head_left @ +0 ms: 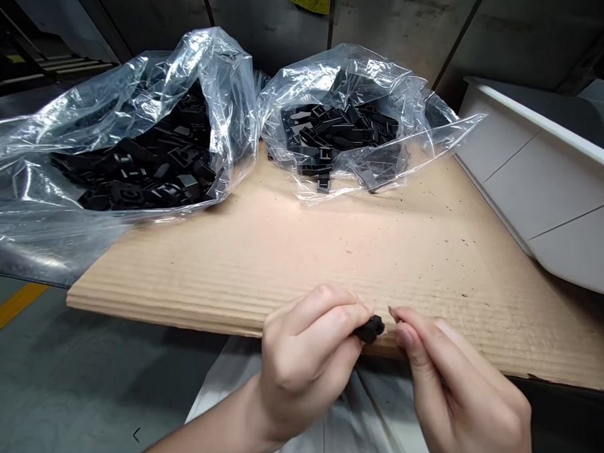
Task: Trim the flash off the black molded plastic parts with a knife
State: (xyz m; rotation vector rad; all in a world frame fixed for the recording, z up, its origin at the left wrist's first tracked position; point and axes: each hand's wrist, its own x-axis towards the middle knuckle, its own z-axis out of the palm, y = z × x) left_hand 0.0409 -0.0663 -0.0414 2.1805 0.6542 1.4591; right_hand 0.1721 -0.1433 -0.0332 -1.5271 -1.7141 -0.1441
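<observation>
My left hand [312, 359] is closed around a small black part [370, 330], whose end sticks out past the fingertips toward the right. Just right of it, my right hand [459, 386] has its thumb and index finger pinched together. A tiny pointed tip shows at that pinch, too small to make out. Both hands are at the front edge of the cardboard sheet [283, 254], close to each other but apart.
Two clear plastic bags of black plastic parts lie open at the back, one left [230, 76] and one in the middle [345, 61]. A light grey bin [544, 169] stands at the right. Dark specks dot the cardboard.
</observation>
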